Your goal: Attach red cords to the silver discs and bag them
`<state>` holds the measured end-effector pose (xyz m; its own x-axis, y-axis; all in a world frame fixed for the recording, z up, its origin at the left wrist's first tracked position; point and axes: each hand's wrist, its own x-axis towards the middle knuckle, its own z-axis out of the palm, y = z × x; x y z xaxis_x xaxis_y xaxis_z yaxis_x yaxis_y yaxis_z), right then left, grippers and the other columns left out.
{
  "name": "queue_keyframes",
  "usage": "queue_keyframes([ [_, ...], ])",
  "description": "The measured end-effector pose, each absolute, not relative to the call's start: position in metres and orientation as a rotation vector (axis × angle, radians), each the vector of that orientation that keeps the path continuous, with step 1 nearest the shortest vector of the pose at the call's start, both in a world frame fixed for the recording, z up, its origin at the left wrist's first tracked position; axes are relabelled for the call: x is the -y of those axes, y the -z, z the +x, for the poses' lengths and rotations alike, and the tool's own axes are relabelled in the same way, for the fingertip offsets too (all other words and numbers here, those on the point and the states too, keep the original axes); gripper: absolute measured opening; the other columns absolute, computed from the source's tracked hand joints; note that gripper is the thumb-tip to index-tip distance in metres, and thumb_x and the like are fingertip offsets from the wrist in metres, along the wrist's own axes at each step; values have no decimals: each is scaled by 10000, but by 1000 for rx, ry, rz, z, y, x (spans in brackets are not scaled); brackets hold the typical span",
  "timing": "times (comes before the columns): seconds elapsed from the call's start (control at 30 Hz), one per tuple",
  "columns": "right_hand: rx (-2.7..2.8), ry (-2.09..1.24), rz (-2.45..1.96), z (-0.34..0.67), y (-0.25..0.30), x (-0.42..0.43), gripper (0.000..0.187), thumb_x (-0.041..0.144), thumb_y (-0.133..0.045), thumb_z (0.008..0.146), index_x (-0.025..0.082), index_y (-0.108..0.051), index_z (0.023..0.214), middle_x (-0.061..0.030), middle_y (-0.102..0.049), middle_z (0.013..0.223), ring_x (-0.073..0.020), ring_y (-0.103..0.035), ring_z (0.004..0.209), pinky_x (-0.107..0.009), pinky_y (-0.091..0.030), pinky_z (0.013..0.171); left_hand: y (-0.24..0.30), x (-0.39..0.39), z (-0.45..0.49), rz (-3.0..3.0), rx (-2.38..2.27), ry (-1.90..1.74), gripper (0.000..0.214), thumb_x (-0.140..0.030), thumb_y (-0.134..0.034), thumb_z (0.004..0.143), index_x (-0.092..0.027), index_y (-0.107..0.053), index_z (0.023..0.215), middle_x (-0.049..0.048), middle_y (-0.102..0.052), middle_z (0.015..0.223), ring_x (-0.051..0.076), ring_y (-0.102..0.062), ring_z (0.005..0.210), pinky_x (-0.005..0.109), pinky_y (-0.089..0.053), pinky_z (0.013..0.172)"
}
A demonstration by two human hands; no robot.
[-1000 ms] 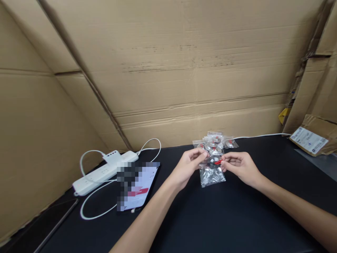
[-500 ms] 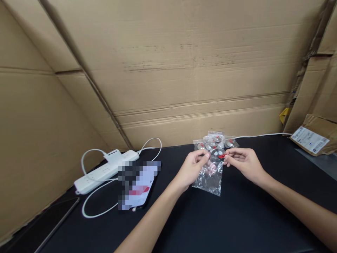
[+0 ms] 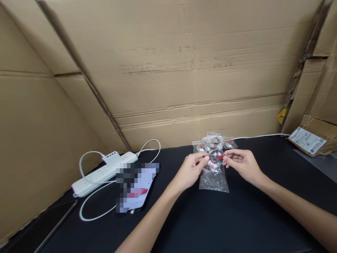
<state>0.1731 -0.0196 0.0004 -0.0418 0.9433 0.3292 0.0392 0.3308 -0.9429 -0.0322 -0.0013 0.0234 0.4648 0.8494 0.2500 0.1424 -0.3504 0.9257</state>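
Note:
A shiny round metal disc (image 3: pixel 216 154) with a lighter centre is held up between my two hands. My left hand (image 3: pixel 191 168) is closed, thumb and forefinger pinching at the disc's left edge. With its fingertips, my right hand (image 3: pixel 243 164) grips a thin red strip (image 3: pixel 220 157) that reaches over the disc's right side. A clear plastic bag (image 3: pixel 214 181) lies crumpled just below the disc; whether a finger also holds its top, I cannot tell. Behind it, several clear bags (image 3: pixel 213 141) with similar discs and red pieces lie in a pile.
To the left lie a white power strip (image 3: pixel 105 174) with a looping white cable, a phone (image 3: pixel 138 193) with a lit, blurred screen, and a dark flat device (image 3: pixel 50 225). Cardboard walls (image 3: pixel 168 70) enclose the black tabletop (image 3: pixel 223 225). A labelled carton (image 3: pixel 313 135) sits at right.
The lower end of the clear bag has swung to the right and now lies flatter. Both hands keep their pinches and have barely shifted. The view has moved slightly.

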Motion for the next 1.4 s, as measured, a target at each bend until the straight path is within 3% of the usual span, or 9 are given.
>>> queue_keyframes([
  [0.1,1430,-999,-968,174,-1,19,188,323,-731,730,164,-684,818,-48,-687,684,-181,-666,627,-344,-565,626,-26,2,-34,1897,-923,-988,291,-381,-548,869,-198,-719,1016,78,-707,895,216,-628,789,319,-477,736],
  [0.2,1434,-1031,-939,175,-2,19,210,344,-735,724,160,-689,814,-47,-685,683,-181,-667,628,-323,-548,594,-29,2,-36,1939,-940,-965,287,-348,-534,878,-212,-714,1056,81,-727,861,235,-655,800,339,-476,773],
  [0.3,1454,-1078,-950,176,-4,19,222,344,-750,704,157,-695,810,-43,-678,687,-173,-663,625,-293,-524,555,-28,2,-36,1893,-906,-952,292,-335,-524,880,-215,-710,1070,69,-711,786,225,-658,742,339,-502,736],
  [0.53,1548,-1170,-1011,174,-3,21,176,314,-740,704,155,-697,766,-3,-626,608,-102,-559,496,-238,-454,481,-26,5,-29,1629,-816,-951,298,-414,-603,836,-188,-719,992,82,-666,834,208,-619,766,330,-550,647],
  [0.8,1394,-1075,-1009,178,-6,17,204,313,-740,708,139,-711,812,-46,-666,662,-123,-571,533,-266,-462,503,-32,5,-33,1051,-550,-979,316,-359,-687,805,-129,-693,1023,157,-665,1094,248,-641,987,440,-480,959],
  [0.9,1306,-1041,-998,177,-6,16,209,320,-751,704,136,-709,795,-46,-660,645,-133,-580,545,-272,-462,509,-28,5,-29,1029,-518,-1032,270,-292,-712,790,-107,-709,987,160,-675,1106,256,-620,1072,414,-426,1034],
  [1.13,1347,-1042,-1030,174,-2,16,214,312,-738,717,113,-696,784,-42,-639,593,-123,-569,533,-259,-462,509,-20,10,-21,1122,-544,-1000,395,-196,-734,769,-130,-663,1152,140,-656,1184,248,-600,1119,413,-405,1054],
  [1.4,1514,-1128,-1028,173,1,19,215,317,-716,739,118,-685,816,-20,-616,592,-103,-549,477,-241,-455,471,-23,11,-23,1127,-530,-852,328,-274,-596,890,-124,-658,1176,161,-645,1199,265,-588,1124,425,-366,1049],
])
